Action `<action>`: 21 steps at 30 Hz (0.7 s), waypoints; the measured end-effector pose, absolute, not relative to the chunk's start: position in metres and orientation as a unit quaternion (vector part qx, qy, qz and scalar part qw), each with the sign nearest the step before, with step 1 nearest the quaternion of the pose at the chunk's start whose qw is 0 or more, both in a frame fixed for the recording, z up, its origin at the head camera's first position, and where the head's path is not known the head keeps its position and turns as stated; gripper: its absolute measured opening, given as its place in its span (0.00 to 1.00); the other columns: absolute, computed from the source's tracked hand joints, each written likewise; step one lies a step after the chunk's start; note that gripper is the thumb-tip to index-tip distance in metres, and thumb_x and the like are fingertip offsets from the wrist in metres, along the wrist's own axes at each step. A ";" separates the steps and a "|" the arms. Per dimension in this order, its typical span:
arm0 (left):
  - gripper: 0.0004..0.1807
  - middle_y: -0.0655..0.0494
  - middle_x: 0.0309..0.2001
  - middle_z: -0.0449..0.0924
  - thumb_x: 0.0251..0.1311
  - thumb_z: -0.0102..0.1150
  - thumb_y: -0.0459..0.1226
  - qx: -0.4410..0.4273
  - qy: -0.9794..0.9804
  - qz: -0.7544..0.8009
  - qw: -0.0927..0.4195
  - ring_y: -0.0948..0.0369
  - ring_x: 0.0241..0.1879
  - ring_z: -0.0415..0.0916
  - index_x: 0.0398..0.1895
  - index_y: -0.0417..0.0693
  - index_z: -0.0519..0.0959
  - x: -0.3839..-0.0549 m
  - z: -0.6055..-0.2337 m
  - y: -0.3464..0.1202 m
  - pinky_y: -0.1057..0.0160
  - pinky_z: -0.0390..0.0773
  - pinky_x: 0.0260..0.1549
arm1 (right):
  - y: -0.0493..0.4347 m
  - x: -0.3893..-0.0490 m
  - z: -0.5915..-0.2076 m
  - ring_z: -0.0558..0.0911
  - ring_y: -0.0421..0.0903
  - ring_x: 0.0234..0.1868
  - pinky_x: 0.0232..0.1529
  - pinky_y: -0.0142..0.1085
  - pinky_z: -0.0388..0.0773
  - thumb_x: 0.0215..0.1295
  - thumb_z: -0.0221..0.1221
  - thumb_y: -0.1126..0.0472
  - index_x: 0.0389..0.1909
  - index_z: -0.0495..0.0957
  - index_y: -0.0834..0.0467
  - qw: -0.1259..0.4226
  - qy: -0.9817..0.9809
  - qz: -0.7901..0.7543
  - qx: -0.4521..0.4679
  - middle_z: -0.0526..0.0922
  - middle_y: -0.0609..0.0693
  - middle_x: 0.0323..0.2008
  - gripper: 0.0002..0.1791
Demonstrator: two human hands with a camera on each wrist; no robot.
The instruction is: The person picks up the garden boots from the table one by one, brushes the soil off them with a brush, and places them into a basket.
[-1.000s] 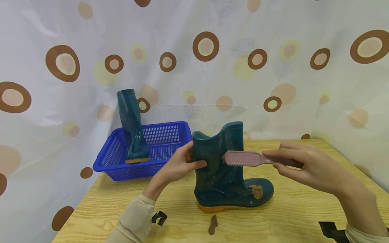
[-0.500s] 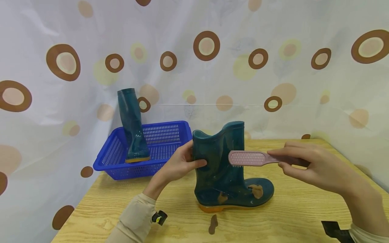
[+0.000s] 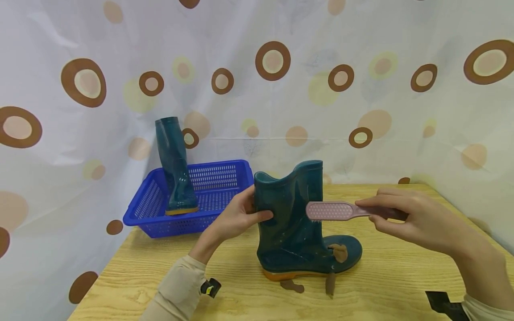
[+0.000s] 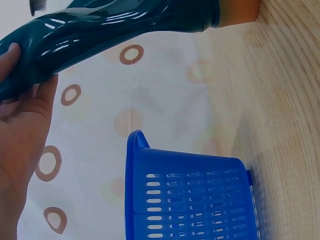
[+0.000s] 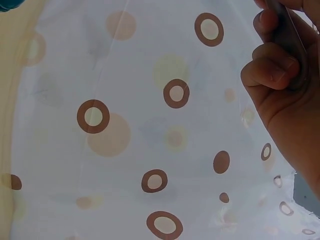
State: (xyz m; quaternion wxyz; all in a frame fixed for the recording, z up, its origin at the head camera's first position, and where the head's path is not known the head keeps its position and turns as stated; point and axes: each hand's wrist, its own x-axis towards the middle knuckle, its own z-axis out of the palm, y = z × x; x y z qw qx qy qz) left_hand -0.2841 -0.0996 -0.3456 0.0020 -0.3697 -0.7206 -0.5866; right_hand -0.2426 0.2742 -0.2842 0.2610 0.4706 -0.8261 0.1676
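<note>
A dark green rubber boot [image 3: 287, 240] with an orange heel stands upright on the table, toe pointing right. My left hand [image 3: 239, 217] grips its shaft near the top, thumb on the near side; the left wrist view shows the same grip on the boot [image 4: 115, 30]. My right hand [image 3: 417, 218] holds a pink brush [image 3: 330, 211] by its handle, bristles down, the head in front of the boot's shaft. Whether the bristles touch it I cannot tell. A brown mud-like patch [image 3: 339, 253] lies on the boot's foot. Two brown pieces, one flat [image 3: 292, 286], one narrower [image 3: 330, 284], are beside the sole.
A blue perforated basket [image 3: 218, 218] stands at the table's back left, with a second green boot [image 3: 172, 165] upright in it. A patterned sheet [image 3: 241, 111] hangs behind the wooden table [image 3: 385, 276].
The brush has moved a little right across the shaft. A brown piece has dropped from the boot onto the table, and the piece lying there has shifted. My left hand has stayed put.
</note>
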 end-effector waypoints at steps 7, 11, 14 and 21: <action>0.30 0.40 0.62 0.75 0.65 0.60 0.28 -0.359 -0.724 -0.589 0.007 0.46 0.58 0.79 0.69 0.45 0.64 -0.285 -0.348 -0.100 0.52 0.82 0.54 | 0.278 -0.244 -0.286 0.66 0.25 0.24 0.24 0.17 0.63 0.52 0.69 0.72 0.50 0.83 0.46 0.248 -0.841 0.172 0.449 0.73 0.27 0.34 0.26; 0.31 0.40 0.62 0.75 0.64 0.61 0.28 -0.356 -0.725 -0.590 0.010 0.46 0.58 0.79 0.69 0.46 0.65 -0.286 -0.348 -0.100 0.52 0.82 0.54 | 0.281 -0.246 -0.288 0.67 0.25 0.25 0.24 0.17 0.63 0.54 0.69 0.71 0.50 0.84 0.46 0.236 -0.846 0.172 0.446 0.75 0.29 0.34 0.24; 0.30 0.40 0.61 0.76 0.64 0.61 0.28 -0.353 -0.728 -0.588 0.010 0.47 0.57 0.80 0.69 0.45 0.65 -0.285 -0.348 -0.100 0.53 0.82 0.53 | 0.283 -0.248 -0.289 0.68 0.25 0.26 0.25 0.18 0.64 0.54 0.69 0.71 0.49 0.84 0.47 0.229 -0.850 0.171 0.442 0.77 0.29 0.35 0.23; 0.30 0.40 0.60 0.77 0.65 0.61 0.28 -0.347 -0.733 -0.585 0.007 0.47 0.56 0.80 0.69 0.46 0.65 -0.285 -0.347 -0.100 0.53 0.83 0.52 | 0.286 -0.251 -0.291 0.71 0.26 0.27 0.27 0.20 0.67 0.54 0.69 0.70 0.47 0.84 0.47 0.212 -0.859 0.176 0.432 0.79 0.29 0.35 0.21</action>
